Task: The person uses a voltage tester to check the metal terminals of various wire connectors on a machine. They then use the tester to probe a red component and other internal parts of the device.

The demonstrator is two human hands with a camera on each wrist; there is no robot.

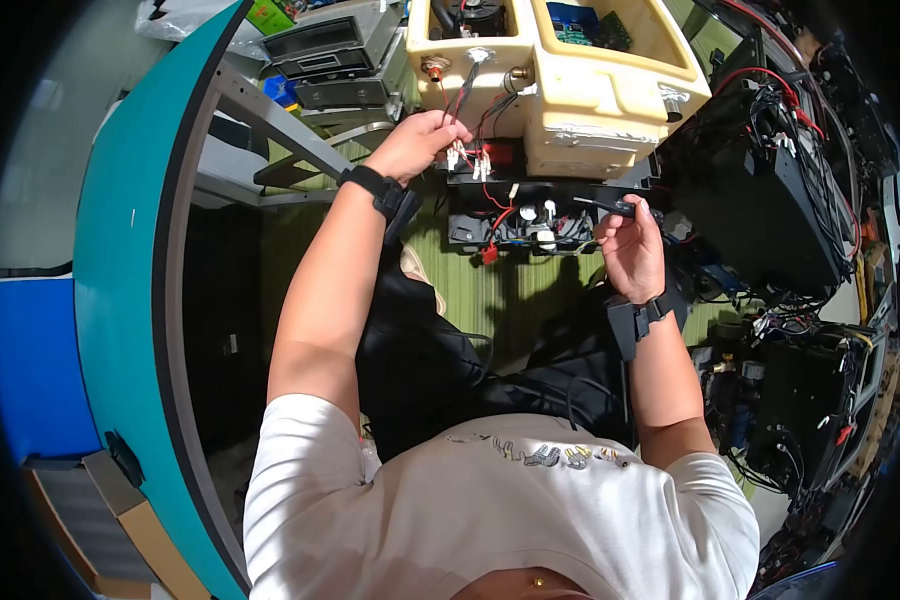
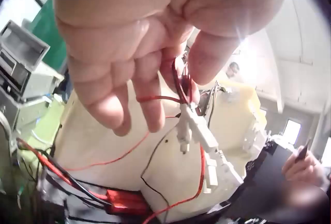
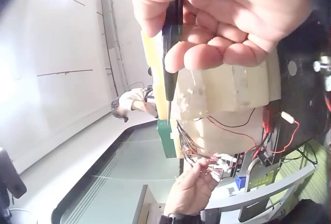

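My left hand point(image 1: 417, 146) pinches a bundle of thin red and black wires between thumb and fingers. White connectors point(image 2: 196, 131) hang from that bundle below the fingertips, beside the cream-coloured housing point(image 2: 103, 141). In my right hand point(image 1: 634, 250) is a black pen-like tool point(image 3: 170, 53) with a thin metal tip, gripped between thumb and curled fingers and held apart from the wires. A red connector point(image 2: 126, 202) with thick red and black leads lies under the left hand, at the foot of the housing.
Stacked grey metal units point(image 1: 335, 60) stand beyond the left forearm. A teal panel point(image 1: 120, 250) with a metal frame runs along the left. Black equipment boxes point(image 1: 760, 190) with tangled cables fill the right. An opened cardboard box point(image 1: 150, 520) sits at the lower left.
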